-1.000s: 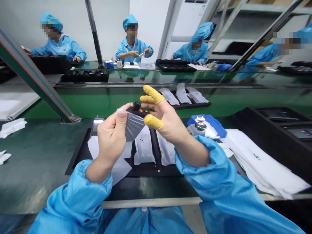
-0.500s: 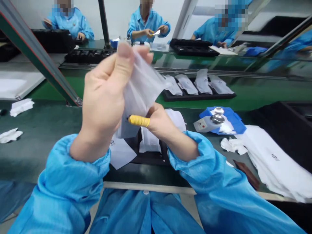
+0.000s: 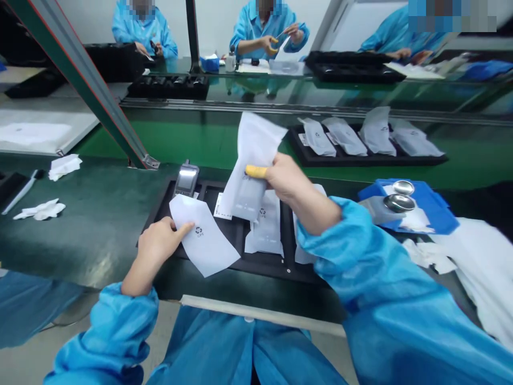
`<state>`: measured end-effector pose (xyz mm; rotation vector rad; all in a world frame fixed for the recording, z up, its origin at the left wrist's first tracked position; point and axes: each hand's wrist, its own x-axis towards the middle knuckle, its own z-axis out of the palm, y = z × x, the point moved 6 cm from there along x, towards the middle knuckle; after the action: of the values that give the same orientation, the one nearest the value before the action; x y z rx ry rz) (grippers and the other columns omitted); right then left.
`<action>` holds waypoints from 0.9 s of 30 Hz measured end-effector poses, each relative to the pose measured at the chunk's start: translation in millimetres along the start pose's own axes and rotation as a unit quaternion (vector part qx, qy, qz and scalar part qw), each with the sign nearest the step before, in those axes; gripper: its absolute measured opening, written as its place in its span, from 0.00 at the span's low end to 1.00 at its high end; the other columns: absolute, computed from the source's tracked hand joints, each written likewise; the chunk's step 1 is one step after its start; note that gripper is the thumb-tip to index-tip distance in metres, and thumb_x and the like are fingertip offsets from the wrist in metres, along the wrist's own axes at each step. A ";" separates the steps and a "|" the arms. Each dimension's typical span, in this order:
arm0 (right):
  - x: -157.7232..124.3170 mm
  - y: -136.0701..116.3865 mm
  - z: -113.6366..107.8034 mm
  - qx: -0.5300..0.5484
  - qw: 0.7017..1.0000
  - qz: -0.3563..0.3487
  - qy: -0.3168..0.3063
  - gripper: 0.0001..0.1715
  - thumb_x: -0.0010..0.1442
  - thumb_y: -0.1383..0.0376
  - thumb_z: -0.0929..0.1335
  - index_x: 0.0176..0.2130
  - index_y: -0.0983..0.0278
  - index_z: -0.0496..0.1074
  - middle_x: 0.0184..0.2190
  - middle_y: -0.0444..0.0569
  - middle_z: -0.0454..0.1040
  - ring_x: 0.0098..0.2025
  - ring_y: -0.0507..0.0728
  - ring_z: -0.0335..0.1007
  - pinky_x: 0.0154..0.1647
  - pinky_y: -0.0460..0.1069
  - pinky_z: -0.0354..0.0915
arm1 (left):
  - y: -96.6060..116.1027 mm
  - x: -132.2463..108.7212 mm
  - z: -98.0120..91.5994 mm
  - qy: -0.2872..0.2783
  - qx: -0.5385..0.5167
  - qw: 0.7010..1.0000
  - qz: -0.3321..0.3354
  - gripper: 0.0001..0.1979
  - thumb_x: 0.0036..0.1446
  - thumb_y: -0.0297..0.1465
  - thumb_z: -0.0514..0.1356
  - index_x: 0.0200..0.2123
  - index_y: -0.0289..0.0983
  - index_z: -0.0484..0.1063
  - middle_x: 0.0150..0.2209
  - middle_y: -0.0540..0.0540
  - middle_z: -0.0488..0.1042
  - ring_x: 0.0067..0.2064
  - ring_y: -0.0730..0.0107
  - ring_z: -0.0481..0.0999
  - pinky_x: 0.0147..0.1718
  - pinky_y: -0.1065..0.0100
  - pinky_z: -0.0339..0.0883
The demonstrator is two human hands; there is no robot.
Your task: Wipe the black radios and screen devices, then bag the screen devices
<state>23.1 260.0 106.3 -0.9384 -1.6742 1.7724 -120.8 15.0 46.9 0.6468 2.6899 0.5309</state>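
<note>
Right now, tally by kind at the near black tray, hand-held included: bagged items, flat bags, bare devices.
Bagged items: 3 (1 in right hand, 2 in near black tray)
Flat bags: 1, at left hand
Bare devices: 1
Total: 5

We are seeing white bags [image 3: 259, 140] bearing black marks, a black tray [image 3: 262, 263], a yellow finger cover [image 3: 255, 171], blue sleeves [image 3: 360, 262].

Your right hand [image 3: 290, 184]: fingers of the grip hidden behind the raised bag [image 3: 254, 152]; yellow-covered thumb [image 3: 256, 171] shows. Bag contents blurred through the film, identity unclear. Handheld device [image 3: 186, 179]: lower part hidden by the flat bag [image 3: 206, 238]. Right bag [image 3: 304, 248] in the near tray [image 3: 230, 229]: partly masked by your right sleeve [image 3: 396, 299]. White sheets [image 3: 479, 267]: cut off at right edge. Far co-workers' [image 3: 264, 27] heads: cut off above.
</note>
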 end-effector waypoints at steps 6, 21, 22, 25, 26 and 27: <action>8.7 43.7 41.2 -0.052 0.989 0.127 -0.054 0.15 0.41 0.73 0.75 0.30 0.65 0.70 0.32 0.46 0.77 0.34 0.54 0.74 0.42 0.55 0.71 | 6.7 3.4 4.8 0.005 -0.190 0.981 0.038 0.15 0.36 0.45 0.61 0.19 0.39 0.67 0.23 0.45 0.74 0.31 0.54 0.76 0.32 0.59 0.66; 9.7 -1.2 50.2 -0.408 0.898 -0.164 0.011 0.38 0.47 0.67 0.72 0.57 0.65 0.62 0.50 0.57 0.68 0.52 0.64 0.65 0.56 0.61 0.60 | -36.5 -3.7 -48.5 0.094 -0.645 0.756 -0.057 0.09 0.45 0.34 0.68 0.32 0.47 0.75 0.36 0.60 0.80 0.57 0.61 0.68 0.45 0.68 0.72; 17.5 -10.7 56.6 -0.437 0.881 -0.184 0.011 0.35 0.49 0.67 0.71 0.56 0.65 0.64 0.51 0.57 0.68 0.53 0.64 0.65 0.56 0.61 0.59 | -37.6 -3.8 -47.5 0.102 -0.645 0.754 -0.064 0.09 0.44 0.34 0.69 0.32 0.46 0.75 0.35 0.58 0.80 0.56 0.59 0.69 0.44 0.67 0.73; 46.3 -10.9 89.0 -0.472 0.872 -0.119 -0.059 0.19 0.53 0.66 0.68 0.47 0.64 0.73 0.49 0.55 0.72 0.51 0.62 0.66 0.56 0.57 0.60 | -36.4 -9.2 -50.9 0.120 -0.639 0.757 -0.064 0.12 0.39 0.36 0.71 0.29 0.42 0.76 0.32 0.54 0.80 0.48 0.56 0.75 0.38 0.64 0.76; 55.0 -5.9 101.5 -0.470 0.875 -0.087 -0.082 0.16 0.55 0.65 0.68 0.44 0.64 0.74 0.48 0.55 0.73 0.51 0.62 0.67 0.55 0.56 0.60 | -34.9 -12.1 -53.3 0.121 -0.634 0.762 -0.058 0.12 0.37 0.36 0.72 0.28 0.42 0.76 0.31 0.54 0.80 0.45 0.57 0.77 0.37 0.64 0.76; 62.8 -0.8 113.6 -0.462 0.879 -0.062 -0.096 0.14 0.56 0.64 0.67 0.42 0.65 0.75 0.47 0.55 0.73 0.50 0.62 0.68 0.53 0.56 0.61 | -33.5 -15.3 -56.0 0.121 -0.628 0.767 -0.052 0.13 0.36 0.36 0.72 0.28 0.42 0.76 0.30 0.55 0.80 0.41 0.58 0.78 0.35 0.65 0.76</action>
<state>-104.5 237.0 98.3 -0.9865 -2.7195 0.9334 -141.9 -35.8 85.3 0.0030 1.8193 2.1500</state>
